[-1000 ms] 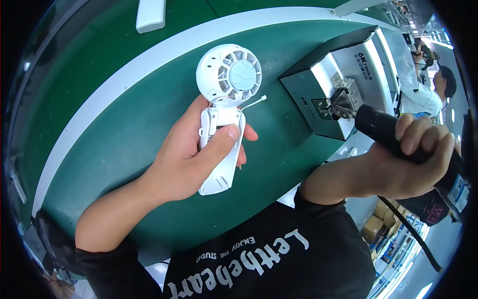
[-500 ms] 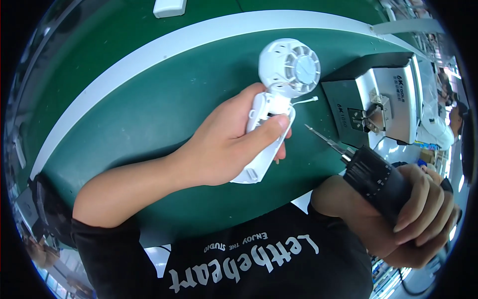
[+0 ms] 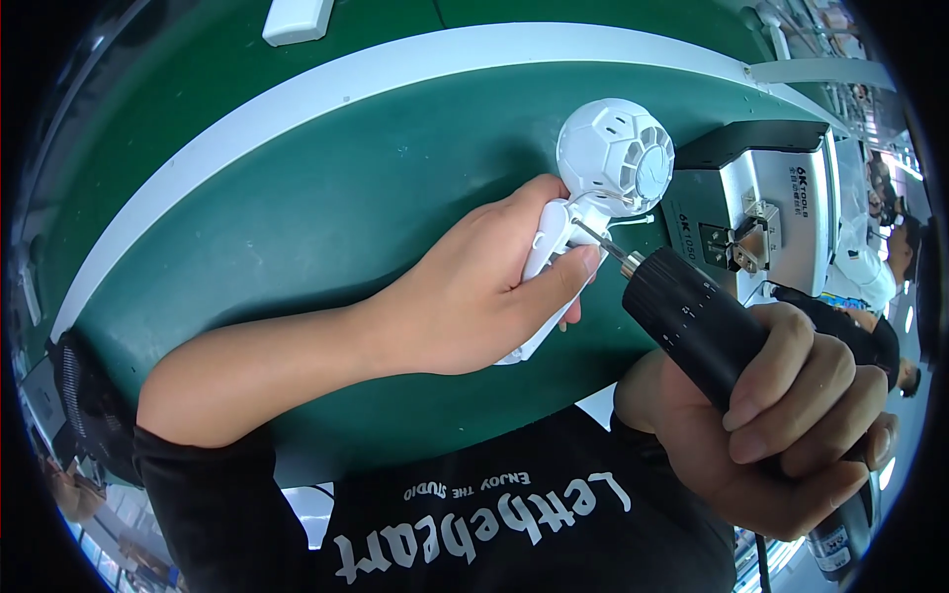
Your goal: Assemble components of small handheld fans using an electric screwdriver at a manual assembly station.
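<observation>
My left hand is closed round the open handle of a white handheld fan, thumb across the handle's inside. The fan's round, vented head points away from me, and a thin white wire with a small plug sticks out at its neck. In my right hand is a black electric screwdriver, fingers wrapped round its body. Its thin bit reaches into the fan at the neck end of the handle, just above my left thumb. Whether a screw sits under the tip is too small to tell.
A silver and black screw feeder stands at the right of the green table mat. A curved white strip crosses the far side. A white box-shaped thing lies beyond it. Other people are in the background at right.
My right hand has brought the screwdriver left and up, so its bit now meets the fan's neck instead of hanging apart. The fan and left hand have shifted slightly right in view.
</observation>
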`<state>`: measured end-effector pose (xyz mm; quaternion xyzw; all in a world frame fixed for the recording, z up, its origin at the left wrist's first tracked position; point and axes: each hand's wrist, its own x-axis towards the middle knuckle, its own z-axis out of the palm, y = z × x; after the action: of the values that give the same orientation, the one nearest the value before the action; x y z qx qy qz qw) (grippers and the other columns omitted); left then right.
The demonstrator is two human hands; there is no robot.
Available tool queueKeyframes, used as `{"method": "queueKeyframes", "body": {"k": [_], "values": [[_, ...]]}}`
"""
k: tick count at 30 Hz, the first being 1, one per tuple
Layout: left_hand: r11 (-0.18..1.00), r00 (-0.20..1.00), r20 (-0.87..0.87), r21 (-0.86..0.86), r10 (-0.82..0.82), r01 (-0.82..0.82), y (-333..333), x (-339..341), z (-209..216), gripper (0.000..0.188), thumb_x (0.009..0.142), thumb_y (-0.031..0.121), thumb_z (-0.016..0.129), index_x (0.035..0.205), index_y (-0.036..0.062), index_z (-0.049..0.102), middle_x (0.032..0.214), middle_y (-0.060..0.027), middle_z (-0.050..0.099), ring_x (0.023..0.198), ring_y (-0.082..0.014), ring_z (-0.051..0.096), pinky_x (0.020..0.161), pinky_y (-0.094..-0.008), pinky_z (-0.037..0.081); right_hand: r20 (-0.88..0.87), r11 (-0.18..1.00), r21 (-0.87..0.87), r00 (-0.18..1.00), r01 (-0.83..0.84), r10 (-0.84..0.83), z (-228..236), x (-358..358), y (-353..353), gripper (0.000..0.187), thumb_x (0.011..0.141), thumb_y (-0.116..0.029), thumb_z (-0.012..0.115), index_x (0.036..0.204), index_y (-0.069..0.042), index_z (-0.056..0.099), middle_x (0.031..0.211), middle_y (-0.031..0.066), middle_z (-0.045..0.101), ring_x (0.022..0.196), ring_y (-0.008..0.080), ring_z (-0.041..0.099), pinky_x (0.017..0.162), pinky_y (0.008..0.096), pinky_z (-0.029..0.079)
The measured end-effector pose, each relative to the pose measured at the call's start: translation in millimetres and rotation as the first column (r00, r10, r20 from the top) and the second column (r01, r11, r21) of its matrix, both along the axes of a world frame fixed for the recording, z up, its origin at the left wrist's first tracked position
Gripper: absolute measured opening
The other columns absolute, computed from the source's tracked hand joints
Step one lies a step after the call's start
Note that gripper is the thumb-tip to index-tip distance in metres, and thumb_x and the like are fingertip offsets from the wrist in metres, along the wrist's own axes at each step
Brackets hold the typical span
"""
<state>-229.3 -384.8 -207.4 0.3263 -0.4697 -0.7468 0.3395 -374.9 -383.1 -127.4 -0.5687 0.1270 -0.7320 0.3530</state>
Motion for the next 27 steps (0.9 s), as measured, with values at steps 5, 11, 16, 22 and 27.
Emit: {"method": "queueKeyframes", "body": {"k": [5, 11, 16, 22, 27], "values": [[0.977, 0.993, 0.039, -0.187, 0.11, -0.101, 2, -10, -1, 0.031, 0.097, 0.014, 0.052, 0.118, -0.0065, 0.041, 0.084, -0.0121, 0.062, 0.073, -0.0191, 0.065, 0.064, -0.0338, 0.051, -0.021, 1.0, 0.012, 1.0, 0.017, -0.017, -2, 6, 0, 0.013, 0.092, -0.017, 0.059, 0.093, -0.009, 0.049, 0.065, -0.0028, 0.046, 0.048, 0.0077, 0.047, 0.045, 0.023, 0.041], [0.935, 0.959, 0.193, -0.329, 0.207, -0.135, 9, -8, -2, 0.032, 0.095, 0.01, 0.053, 0.12, -0.0058, 0.041, 0.079, -0.0145, 0.063, 0.073, -0.0257, 0.067, 0.065, -0.0364, 0.051, -0.071, 0.985, -0.164, 0.995, 0.051, -0.064, -17, 13, 1, 0.019, 0.094, -0.015, 0.059, 0.101, -0.008, 0.043, 0.065, 0.0001, 0.047, 0.042, 0.0088, 0.044, 0.036, 0.0226, 0.04], [0.942, 0.965, 0.196, -0.32, 0.174, -0.105, 6, -13, 0, 0.033, 0.096, 0.013, 0.053, 0.121, -0.0045, 0.041, 0.083, -0.0124, 0.063, 0.074, -0.0222, 0.067, 0.065, -0.0346, 0.051, 0.002, 0.969, -0.247, 1.0, 0.028, -0.028, -8, 7, -3, 0.02, 0.092, -0.01, 0.06, 0.098, -0.007, 0.041, 0.066, 0.0009, 0.048, 0.041, 0.0081, 0.045, 0.035, 0.0241, 0.043], [0.97, 0.974, -0.062, 0.124, 0.216, -0.207, -9, -16, -5, 0.03, 0.099, 0.017, 0.05, 0.121, -0.0009, 0.042, 0.093, -0.008, 0.06, 0.077, -0.0147, 0.063, 0.067, -0.0306, 0.053, 0.028, 0.973, -0.145, 0.984, 0.179, -0.177, 35, -47, 10, 0.013, 0.094, -0.013, 0.054, 0.092, -0.005, 0.045, 0.066, 0.0005, 0.044, 0.043, 0.0072, 0.043, 0.038, 0.0231, 0.039], [0.965, 0.955, -0.2, 0.189, 0.218, -0.181, -16, -18, -14, 0.028, 0.1, 0.019, 0.048, 0.121, 0.0006, 0.043, 0.096, -0.0076, 0.059, 0.077, -0.0133, 0.062, 0.066, -0.0288, 0.053, -0.243, 0.873, -0.041, 0.843, 0.486, -0.48, 34, -99, -23, 0.008, 0.095, -0.012, 0.051, 0.091, -0.005, 0.049, 0.068, -0.0005, 0.04, 0.047, 0.0072, 0.041, 0.046, 0.0238, 0.036]]}}
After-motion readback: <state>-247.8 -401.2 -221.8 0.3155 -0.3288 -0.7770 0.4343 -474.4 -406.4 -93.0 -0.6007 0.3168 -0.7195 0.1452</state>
